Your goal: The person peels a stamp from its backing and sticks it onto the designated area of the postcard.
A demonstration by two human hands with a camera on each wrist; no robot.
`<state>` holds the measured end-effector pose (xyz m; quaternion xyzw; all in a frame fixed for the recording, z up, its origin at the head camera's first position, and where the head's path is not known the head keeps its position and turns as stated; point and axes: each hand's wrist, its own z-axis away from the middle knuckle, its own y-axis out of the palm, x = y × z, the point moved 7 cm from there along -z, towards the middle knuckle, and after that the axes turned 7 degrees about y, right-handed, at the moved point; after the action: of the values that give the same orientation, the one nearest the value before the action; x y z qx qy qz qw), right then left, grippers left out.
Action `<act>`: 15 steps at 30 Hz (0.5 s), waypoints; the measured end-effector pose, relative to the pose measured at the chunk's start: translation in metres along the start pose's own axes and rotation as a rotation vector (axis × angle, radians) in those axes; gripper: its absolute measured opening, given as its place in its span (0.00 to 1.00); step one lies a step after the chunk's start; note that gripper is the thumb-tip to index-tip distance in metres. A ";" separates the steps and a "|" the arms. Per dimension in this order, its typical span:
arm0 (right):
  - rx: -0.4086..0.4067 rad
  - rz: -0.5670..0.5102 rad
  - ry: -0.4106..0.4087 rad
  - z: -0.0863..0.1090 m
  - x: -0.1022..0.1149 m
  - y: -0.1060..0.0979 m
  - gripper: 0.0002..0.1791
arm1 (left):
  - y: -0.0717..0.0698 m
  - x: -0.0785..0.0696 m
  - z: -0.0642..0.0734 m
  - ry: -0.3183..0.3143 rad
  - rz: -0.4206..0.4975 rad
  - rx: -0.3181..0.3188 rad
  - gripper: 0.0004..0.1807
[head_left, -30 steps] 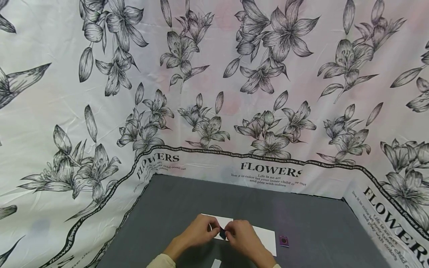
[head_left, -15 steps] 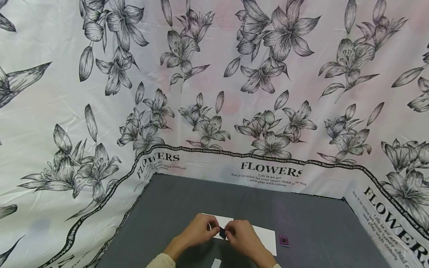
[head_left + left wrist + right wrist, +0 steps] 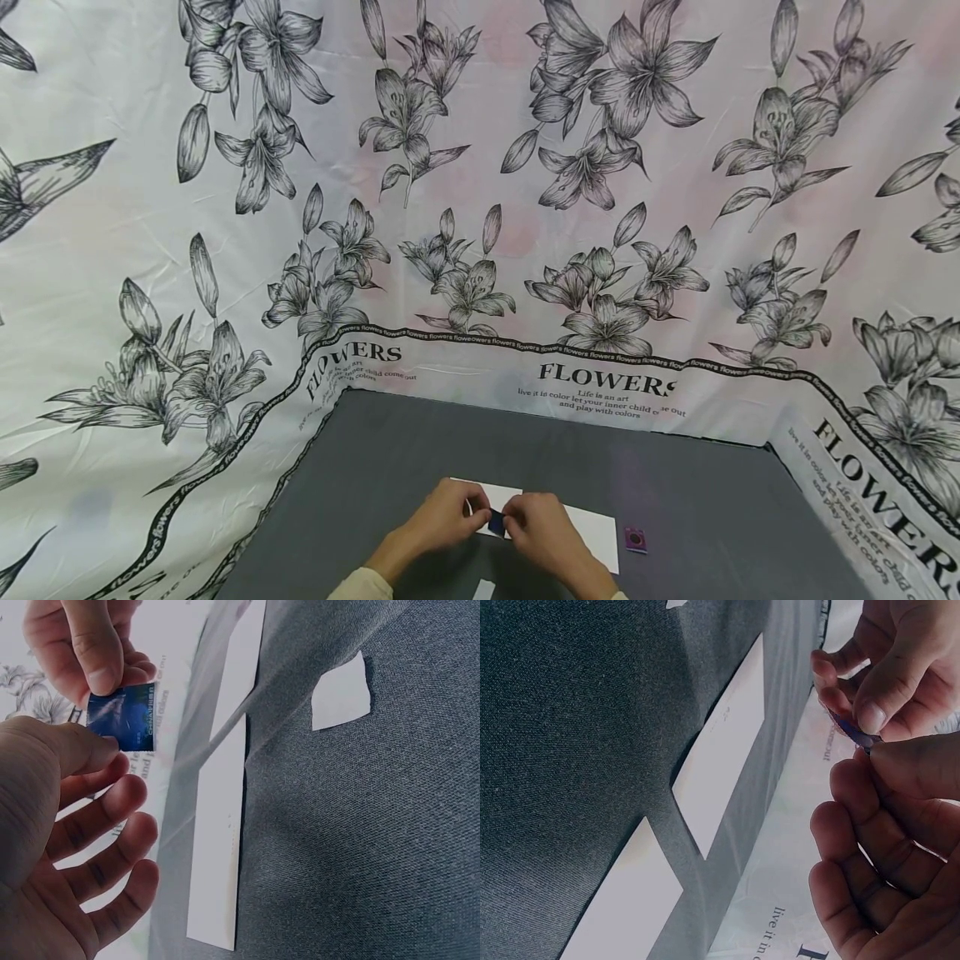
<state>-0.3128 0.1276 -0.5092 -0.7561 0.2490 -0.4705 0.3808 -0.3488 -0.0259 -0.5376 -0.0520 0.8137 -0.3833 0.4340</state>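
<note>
Between both hands, above the white cards in the head view, is a small blue postage stamp (image 3: 497,523). My left hand (image 3: 444,518) pinches one edge of it with thumb and fingertip; its other fingers are spread and loosely bent in the left wrist view. The opposite edge is pinched by my right hand (image 3: 547,533). Seen from the left wrist, the stamp (image 3: 127,720) shows a glossy blue face with white "CHINA" lettering. From the right wrist, the stamp (image 3: 851,733) appears nearly edge-on, partly covered by fingertips.
Two white cards lie on the dark grey cloth, a left card (image 3: 487,493) behind the hands and a right card (image 3: 597,533). A torn white paper scrap (image 3: 484,590) is nearer the body. Right of the cards lies a purple stamp-like square (image 3: 635,540). Floral curtains (image 3: 465,375) surround the table.
The blue stamp has tilted slightly between the fingers, so more of its blue face shows in the head view. Both hands stay almost in place.
</note>
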 end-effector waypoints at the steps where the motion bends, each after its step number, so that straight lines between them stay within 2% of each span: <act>1: 0.001 -0.001 0.003 0.000 0.000 0.000 0.05 | 0.000 0.000 0.000 0.000 0.001 0.000 0.06; 15: 0.009 0.010 0.065 -0.004 -0.007 0.000 0.04 | -0.002 -0.003 0.001 0.010 -0.012 0.001 0.06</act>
<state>-0.3191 0.1317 -0.5120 -0.7374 0.2629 -0.4938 0.3785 -0.3471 -0.0264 -0.5346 -0.0546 0.8153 -0.3865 0.4277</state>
